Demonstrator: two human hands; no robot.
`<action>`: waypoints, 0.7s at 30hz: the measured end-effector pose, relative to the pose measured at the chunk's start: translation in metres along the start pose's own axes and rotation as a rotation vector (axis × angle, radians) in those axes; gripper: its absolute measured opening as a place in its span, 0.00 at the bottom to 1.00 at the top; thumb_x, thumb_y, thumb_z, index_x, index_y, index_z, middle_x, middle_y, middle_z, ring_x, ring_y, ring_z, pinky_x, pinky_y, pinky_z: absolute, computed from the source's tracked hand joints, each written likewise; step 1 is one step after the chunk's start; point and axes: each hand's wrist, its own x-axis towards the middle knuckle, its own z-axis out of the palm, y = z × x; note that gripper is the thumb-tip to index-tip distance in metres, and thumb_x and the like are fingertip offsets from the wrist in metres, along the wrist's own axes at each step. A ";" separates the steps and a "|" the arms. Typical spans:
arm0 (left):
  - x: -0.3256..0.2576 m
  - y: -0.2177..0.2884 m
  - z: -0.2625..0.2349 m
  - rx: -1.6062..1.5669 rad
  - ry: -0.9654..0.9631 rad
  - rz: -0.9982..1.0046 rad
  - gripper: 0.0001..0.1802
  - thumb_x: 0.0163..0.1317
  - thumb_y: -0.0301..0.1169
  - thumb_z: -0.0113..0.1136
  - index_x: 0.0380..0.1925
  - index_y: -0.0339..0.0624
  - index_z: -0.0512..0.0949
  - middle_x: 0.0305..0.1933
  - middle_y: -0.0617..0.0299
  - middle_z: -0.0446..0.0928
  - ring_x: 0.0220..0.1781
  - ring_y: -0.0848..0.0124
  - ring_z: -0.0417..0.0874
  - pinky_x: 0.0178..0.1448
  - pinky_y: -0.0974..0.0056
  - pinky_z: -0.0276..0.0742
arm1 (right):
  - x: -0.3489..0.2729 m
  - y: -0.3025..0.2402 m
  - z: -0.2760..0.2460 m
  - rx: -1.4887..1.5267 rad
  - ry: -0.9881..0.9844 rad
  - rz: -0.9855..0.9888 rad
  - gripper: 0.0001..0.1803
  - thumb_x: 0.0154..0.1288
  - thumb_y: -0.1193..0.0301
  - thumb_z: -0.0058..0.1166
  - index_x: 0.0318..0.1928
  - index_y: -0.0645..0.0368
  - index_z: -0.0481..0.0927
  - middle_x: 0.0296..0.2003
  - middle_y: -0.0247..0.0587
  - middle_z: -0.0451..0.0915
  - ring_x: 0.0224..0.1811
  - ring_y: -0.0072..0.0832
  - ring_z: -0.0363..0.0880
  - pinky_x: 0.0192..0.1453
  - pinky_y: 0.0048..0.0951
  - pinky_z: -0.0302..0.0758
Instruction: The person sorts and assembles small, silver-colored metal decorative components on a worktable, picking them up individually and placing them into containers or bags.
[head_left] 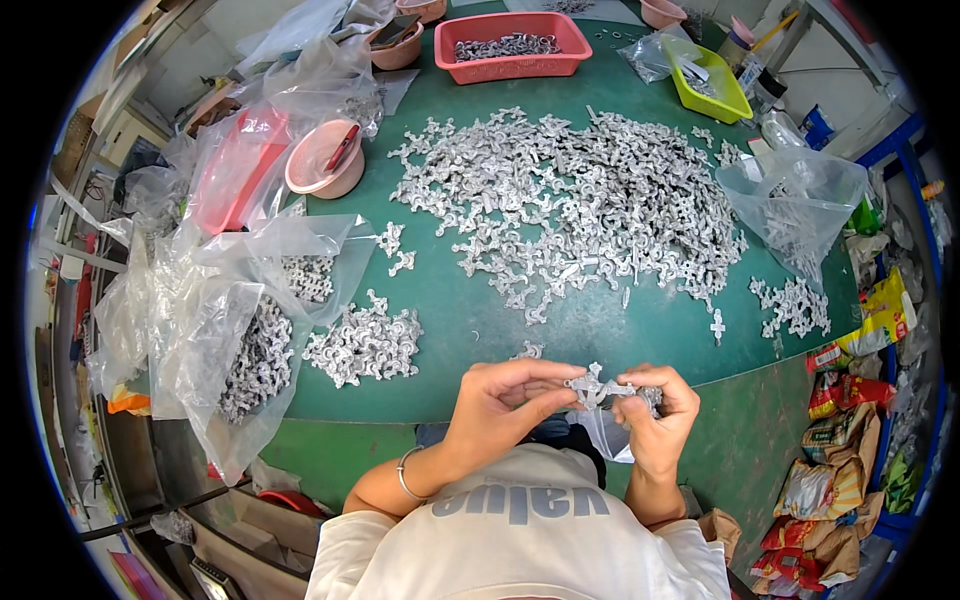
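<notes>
Near the front edge of the green table (440,300), my left hand (497,408) pinches one end of a grey metal cross-shaped piece (596,386) between thumb and fingers. The thumb and forefinger of my right hand (662,412) grip the piece's other end. More grey metal (651,397) shows within the curl of my right fingers; its exact shape is hidden. Ahead of my hands spreads a large heap of similar grey castings (580,200). Just beyond my left fingers lies a small piece (528,350), and a single cross (718,326) rests off to the right.
On the left are a smaller pile (365,342), a clear bag of pieces (255,370) and a pink bowl (325,165) with a red-handled tool. A pink tray (512,72) of metal parts and a yellow-green tray (720,92) stand farther back. Another filled bag (795,195) sits right.
</notes>
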 end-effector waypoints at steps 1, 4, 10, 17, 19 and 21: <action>0.000 0.000 0.000 -0.001 -0.001 0.005 0.12 0.53 0.13 0.53 0.40 0.24 0.73 0.38 0.48 0.77 0.39 0.66 0.80 0.46 0.66 0.77 | 0.000 -0.001 0.000 0.000 0.002 0.004 0.08 0.50 0.78 0.59 0.32 0.67 0.77 0.24 0.38 0.76 0.21 0.18 0.70 0.25 0.18 0.66; 0.000 0.002 0.001 -0.078 -0.030 -0.008 0.08 0.54 0.15 0.53 0.36 0.24 0.74 0.36 0.48 0.77 0.36 0.67 0.80 0.43 0.67 0.78 | 0.000 -0.003 0.004 0.046 0.018 0.013 0.05 0.54 0.77 0.57 0.29 0.67 0.75 0.22 0.38 0.75 0.20 0.18 0.69 0.24 0.19 0.65; 0.002 -0.001 0.005 -0.065 0.014 -0.067 0.05 0.59 0.22 0.52 0.28 0.29 0.73 0.27 0.54 0.76 0.27 0.72 0.77 0.32 0.71 0.74 | 0.003 -0.001 0.001 0.049 -0.106 -0.082 0.10 0.60 0.75 0.50 0.23 0.65 0.70 0.19 0.39 0.73 0.18 0.19 0.67 0.21 0.19 0.63; 0.004 0.002 0.006 -0.130 -0.028 -0.160 0.07 0.61 0.26 0.51 0.27 0.32 0.73 0.26 0.57 0.76 0.25 0.74 0.75 0.31 0.71 0.73 | 0.000 -0.002 0.001 0.163 -0.097 -0.010 0.11 0.62 0.72 0.49 0.24 0.65 0.70 0.19 0.39 0.73 0.18 0.19 0.67 0.22 0.19 0.63; 0.004 0.001 0.006 -0.146 -0.032 -0.164 0.08 0.61 0.26 0.51 0.27 0.32 0.73 0.26 0.57 0.76 0.25 0.74 0.75 0.31 0.71 0.72 | 0.000 -0.004 0.002 0.177 -0.091 0.007 0.12 0.62 0.71 0.49 0.24 0.65 0.70 0.19 0.39 0.73 0.18 0.19 0.67 0.22 0.19 0.64; 0.003 0.000 0.006 -0.157 -0.033 -0.159 0.08 0.61 0.26 0.51 0.27 0.32 0.73 0.25 0.57 0.76 0.25 0.74 0.75 0.31 0.71 0.72 | -0.001 -0.003 0.002 0.204 -0.095 -0.005 0.11 0.62 0.72 0.49 0.24 0.65 0.71 0.19 0.38 0.72 0.18 0.18 0.67 0.22 0.19 0.64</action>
